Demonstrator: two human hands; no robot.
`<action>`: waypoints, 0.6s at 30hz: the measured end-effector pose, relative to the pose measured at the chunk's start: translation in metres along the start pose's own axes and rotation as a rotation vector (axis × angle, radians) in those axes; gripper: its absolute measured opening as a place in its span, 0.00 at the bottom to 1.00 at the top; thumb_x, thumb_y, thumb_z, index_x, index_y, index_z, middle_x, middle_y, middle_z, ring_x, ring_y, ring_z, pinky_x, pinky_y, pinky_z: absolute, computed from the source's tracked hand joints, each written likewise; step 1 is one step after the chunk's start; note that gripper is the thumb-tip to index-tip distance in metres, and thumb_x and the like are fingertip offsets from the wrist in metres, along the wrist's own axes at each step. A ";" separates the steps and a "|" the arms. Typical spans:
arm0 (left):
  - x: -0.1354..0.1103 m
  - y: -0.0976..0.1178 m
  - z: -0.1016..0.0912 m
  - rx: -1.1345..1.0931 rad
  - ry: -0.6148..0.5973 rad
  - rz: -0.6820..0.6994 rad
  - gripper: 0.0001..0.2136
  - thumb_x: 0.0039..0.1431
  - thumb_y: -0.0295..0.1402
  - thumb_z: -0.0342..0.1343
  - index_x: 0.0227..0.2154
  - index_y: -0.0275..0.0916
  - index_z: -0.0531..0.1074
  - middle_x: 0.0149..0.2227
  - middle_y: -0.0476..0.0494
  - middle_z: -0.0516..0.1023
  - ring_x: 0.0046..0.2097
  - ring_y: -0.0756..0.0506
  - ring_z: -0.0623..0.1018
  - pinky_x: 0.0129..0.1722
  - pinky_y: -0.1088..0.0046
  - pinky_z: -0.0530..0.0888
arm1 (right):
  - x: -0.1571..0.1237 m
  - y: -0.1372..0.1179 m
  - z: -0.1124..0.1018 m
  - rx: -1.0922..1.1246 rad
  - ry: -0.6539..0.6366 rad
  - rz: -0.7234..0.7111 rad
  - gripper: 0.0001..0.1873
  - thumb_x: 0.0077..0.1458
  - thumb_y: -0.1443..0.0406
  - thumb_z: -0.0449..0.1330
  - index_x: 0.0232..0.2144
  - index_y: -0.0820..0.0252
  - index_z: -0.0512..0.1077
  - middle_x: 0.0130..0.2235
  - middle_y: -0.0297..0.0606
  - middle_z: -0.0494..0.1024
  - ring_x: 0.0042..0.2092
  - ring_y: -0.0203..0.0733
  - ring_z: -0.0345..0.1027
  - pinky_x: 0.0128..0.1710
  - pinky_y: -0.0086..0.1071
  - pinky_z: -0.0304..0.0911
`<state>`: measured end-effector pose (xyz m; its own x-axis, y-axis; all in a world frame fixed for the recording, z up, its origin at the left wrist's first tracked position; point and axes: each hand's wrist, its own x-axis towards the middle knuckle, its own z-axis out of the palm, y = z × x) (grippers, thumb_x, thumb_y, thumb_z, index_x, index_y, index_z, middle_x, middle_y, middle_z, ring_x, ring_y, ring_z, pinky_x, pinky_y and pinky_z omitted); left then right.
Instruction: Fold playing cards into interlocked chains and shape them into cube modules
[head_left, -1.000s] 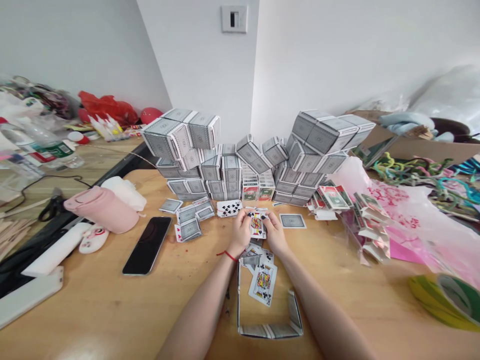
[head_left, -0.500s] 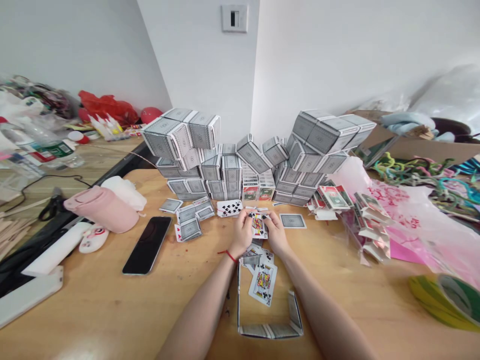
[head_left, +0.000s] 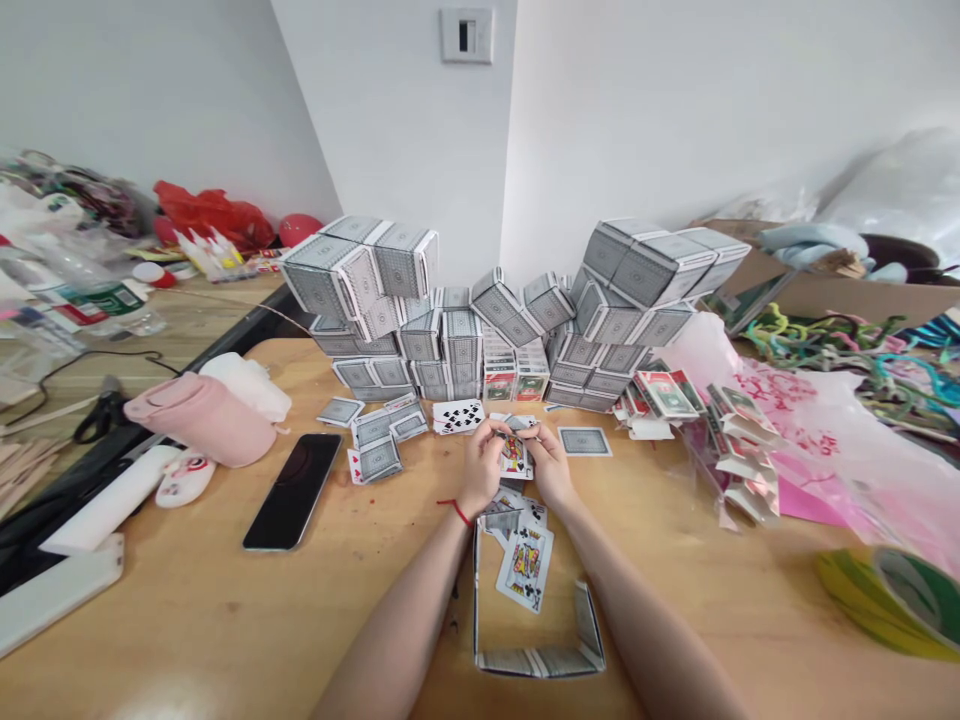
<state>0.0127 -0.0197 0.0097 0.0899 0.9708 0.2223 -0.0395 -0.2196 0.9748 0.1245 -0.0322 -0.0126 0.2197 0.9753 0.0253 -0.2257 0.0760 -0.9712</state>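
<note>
My left hand (head_left: 482,463) and my right hand (head_left: 548,462) meet over the wooden table (head_left: 225,590), both pinching a face-up court card (head_left: 514,452) by its edges. The card looks bent between the fingers. A red string circles my left wrist. Below the hands lie loose cards, among them a face-up king (head_left: 526,565). Around them stands a low three-sided frame of folded cards (head_left: 536,660), open toward my hands. A wall of grey-backed card cubes (head_left: 480,320) is stacked behind.
A black phone (head_left: 293,489) and a pink pouch (head_left: 201,416) lie at left, with scattered cards (head_left: 379,440) between them and my hands. Folded cards (head_left: 739,445), pink plastic sheeting (head_left: 840,440) and a green tape roll (head_left: 892,600) sit at right. Clutter fills the far left table.
My fingers have shifted on the card and pulled its top edge down, bending it. The arms and everything on the table stay where they were.
</note>
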 end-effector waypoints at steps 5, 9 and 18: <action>0.005 -0.009 0.004 -0.045 0.052 -0.114 0.08 0.53 0.35 0.50 0.33 0.36 0.68 0.29 0.48 0.72 0.32 0.50 0.71 0.33 0.75 0.67 | -0.002 -0.003 -0.002 -0.136 0.028 -0.134 0.07 0.49 0.61 0.54 0.28 0.56 0.69 0.32 0.33 0.72 0.34 0.39 0.64 0.37 0.32 0.60; 0.011 -0.017 0.002 -0.009 0.060 -0.119 0.11 0.53 0.38 0.51 0.31 0.35 0.71 0.32 0.45 0.75 0.35 0.48 0.73 0.35 0.73 0.67 | -0.005 -0.009 -0.004 -0.265 -0.019 -0.158 0.10 0.48 0.61 0.54 0.33 0.56 0.71 0.33 0.35 0.73 0.37 0.41 0.65 0.40 0.34 0.60; 0.012 -0.014 -0.004 0.045 0.100 -0.001 0.09 0.57 0.35 0.48 0.35 0.37 0.71 0.38 0.43 0.75 0.40 0.47 0.73 0.42 0.71 0.68 | 0.002 -0.006 -0.005 0.069 -0.088 0.096 0.17 0.46 0.51 0.58 0.29 0.58 0.73 0.28 0.36 0.74 0.29 0.40 0.68 0.28 0.35 0.65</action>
<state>0.0101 -0.0043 -0.0014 -0.0098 0.9753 0.2206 0.0054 -0.2205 0.9754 0.1309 -0.0323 -0.0075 0.1108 0.9929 -0.0434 -0.3071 -0.0074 -0.9517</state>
